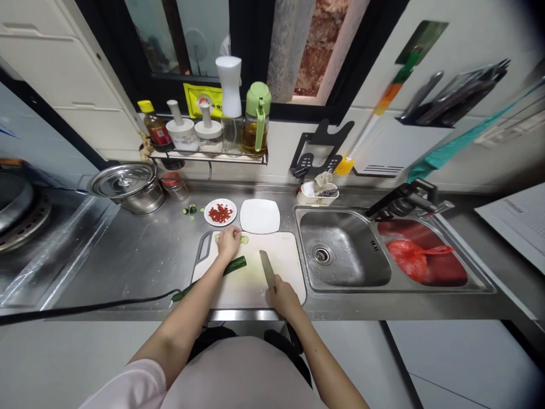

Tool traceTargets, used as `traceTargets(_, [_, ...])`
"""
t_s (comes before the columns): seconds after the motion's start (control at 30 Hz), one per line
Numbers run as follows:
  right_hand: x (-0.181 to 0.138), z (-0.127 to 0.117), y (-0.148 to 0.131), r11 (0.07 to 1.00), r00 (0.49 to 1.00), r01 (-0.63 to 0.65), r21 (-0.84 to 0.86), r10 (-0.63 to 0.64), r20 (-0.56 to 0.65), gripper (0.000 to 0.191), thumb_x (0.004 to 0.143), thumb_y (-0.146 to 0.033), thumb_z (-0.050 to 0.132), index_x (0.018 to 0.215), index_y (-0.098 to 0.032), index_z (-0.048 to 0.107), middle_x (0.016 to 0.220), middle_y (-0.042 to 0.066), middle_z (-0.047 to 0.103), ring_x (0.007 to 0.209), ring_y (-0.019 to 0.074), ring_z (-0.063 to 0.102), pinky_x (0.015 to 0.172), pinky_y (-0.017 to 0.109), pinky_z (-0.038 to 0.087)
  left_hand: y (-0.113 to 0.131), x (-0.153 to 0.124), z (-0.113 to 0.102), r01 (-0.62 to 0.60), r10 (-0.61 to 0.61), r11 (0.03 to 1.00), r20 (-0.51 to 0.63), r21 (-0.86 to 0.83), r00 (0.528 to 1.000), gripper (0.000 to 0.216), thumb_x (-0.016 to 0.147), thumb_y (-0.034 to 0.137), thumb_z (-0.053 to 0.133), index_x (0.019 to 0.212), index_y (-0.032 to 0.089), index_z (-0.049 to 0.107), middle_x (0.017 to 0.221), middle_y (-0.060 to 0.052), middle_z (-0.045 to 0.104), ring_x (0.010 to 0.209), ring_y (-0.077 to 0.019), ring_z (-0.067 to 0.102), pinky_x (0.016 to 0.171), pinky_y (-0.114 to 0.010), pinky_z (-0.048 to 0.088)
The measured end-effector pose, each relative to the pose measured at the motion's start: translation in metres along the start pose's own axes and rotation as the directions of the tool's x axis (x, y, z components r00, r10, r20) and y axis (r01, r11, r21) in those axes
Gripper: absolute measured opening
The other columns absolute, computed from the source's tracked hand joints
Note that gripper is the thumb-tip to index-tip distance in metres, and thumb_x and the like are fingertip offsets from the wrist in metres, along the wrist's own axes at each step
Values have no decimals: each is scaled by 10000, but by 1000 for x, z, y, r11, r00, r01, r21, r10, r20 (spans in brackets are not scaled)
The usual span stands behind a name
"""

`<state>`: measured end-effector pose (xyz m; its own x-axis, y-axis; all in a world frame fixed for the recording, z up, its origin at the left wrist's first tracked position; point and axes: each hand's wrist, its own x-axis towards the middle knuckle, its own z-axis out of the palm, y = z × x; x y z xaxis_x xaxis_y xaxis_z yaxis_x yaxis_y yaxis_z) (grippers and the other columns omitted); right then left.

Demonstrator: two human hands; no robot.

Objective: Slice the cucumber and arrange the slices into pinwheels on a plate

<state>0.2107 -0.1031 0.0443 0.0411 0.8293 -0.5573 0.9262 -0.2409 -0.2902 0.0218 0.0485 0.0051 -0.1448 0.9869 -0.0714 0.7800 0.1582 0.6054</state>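
My right hand [284,296] is closed around the handle of a kitchen knife [267,268], whose blade rests over the white cutting board [259,289] and points away from me. At the board's far left, my left hand [229,242] has its fingers drawn together among thin cucumber slices [244,240]; whatever is between them is hidden. A cut cucumber [235,264] lies slantwise under my left forearm, its other end [181,295] showing past the board's left edge. Beyond the board stand a white plate [260,216] with nothing on it and a small plate [208,216] of chopped red pieces.
Cucumber bits [190,210] lie on the steel counter [128,255]. A lidded pot [140,196] and a jar [175,187] stand at left. To the right is a sink [340,261], with a red bag [409,260] in its second basin. A bottle rack [213,157] hangs behind.
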Motion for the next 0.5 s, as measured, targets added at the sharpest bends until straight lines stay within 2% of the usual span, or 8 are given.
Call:
traceTargets(0.13, [1, -2, -3, 1000, 1000, 4, -9, -4, 2, 214, 913, -161, 375, 1087, -157, 500, 956, 117, 675, 864, 213, 640, 605, 276, 298, -10, -24, -9, -69, 68, 996, -17, -61, 998, 172, 880, 282, 516, 973, 237, 654, 966, -42, 686, 958, -221, 587, 841, -339, 421])
traceTargets(0.3, [-1, -7, -7, 1000, 1000, 0, -9, 0, 13, 226, 912, -152, 372, 1098, -160, 499, 959, 116, 669, 865, 211, 634, 611, 274, 310, -23, -56, -12, -205, 205, 979, 15, 12, 979, 137, 876, 282, 545, 937, 233, 657, 1000, -54, 679, 957, -231, 578, 863, -369, 426])
traceTargets(0.5, [-1, -10, -10, 999, 1000, -6, -35, 6, 13, 251, 899, -142, 372, 1113, -148, 503, 960, 122, 669, 878, 216, 633, 623, 278, 320, -42, -73, -6, -347, 347, 938, 22, 7, 938, 182, 914, 289, 515, 957, 233, 683, 984, -61, 679, 984, -223, 578, 904, -378, 436])
